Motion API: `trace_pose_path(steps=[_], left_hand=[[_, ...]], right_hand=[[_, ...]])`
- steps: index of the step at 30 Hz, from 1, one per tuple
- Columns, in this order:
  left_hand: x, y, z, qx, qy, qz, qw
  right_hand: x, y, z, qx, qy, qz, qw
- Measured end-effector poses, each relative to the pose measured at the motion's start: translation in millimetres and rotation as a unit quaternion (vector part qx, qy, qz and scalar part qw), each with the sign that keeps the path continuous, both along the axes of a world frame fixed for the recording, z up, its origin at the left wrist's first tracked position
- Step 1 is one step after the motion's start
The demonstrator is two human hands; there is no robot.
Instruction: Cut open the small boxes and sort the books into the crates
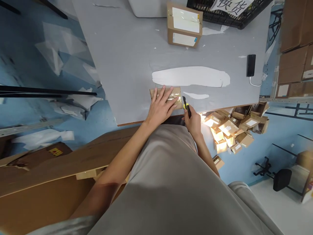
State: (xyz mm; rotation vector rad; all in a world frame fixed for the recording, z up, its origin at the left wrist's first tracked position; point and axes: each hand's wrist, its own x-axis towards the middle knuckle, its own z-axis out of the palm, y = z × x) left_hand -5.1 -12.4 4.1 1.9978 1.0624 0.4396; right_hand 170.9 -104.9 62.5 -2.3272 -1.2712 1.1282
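Observation:
A small taped cardboard box (178, 102) lies at the near edge of the grey table (127, 65). My left hand (161, 104) rests flat on top of it with the fingers spread. In my right hand (194, 122) is a black and yellow utility knife (186, 107), its tip pointing away from me just right of the box. Whether the blade is out is too small to tell. Beyond the box lies a long white paper strip (190, 76), with a smaller white scrap (196, 96) nearer to me.
A labelled cardboard box (185, 26) and a black crate (220, 18) stand at the far side. A phone (251, 65) with a cable lies at the right. Several opened boxes (230, 127) are heaped on the floor at right; a large carton (61, 163) stands at left.

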Motion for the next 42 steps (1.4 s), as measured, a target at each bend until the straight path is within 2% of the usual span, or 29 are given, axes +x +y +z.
trace_pose_path(steps=[12,20,26,29,34,38,42], left_hand=[[-2.7,-3.8,-8.3,0.001,0.003,0.001,1.000],[-2.6,-5.0,-10.2,-0.003,-0.003,0.007,1.000],[-4.9,-5.0,-12.5,0.005,0.000,0.003,1.000],[-18.1,-5.3,-17.5,0.016,0.026,-0.005,1.000],[-58.4,-9.7,-31.6,0.032,0.075,0.025,0.996],[-79.4,-15.1,-39.5,0.026,0.096,0.056,0.993],[-83.3,-19.3,-42.1,0.025,0.100,0.075,0.992]], right_hand=[[-15.8,17.5,18.8,-0.040,-0.060,0.040,0.997],[-25.7,22.9,23.6,-0.080,-0.116,0.063,0.988],[-19.3,20.3,27.1,-0.055,-0.101,0.071,0.991],[-19.9,16.0,24.4,-0.032,-0.041,0.056,0.997],[-37.1,12.9,20.9,0.004,0.090,0.054,0.994],[-50.9,12.3,25.7,0.003,0.128,0.091,0.988],[-52.9,11.7,25.3,0.017,0.128,0.106,0.986]])
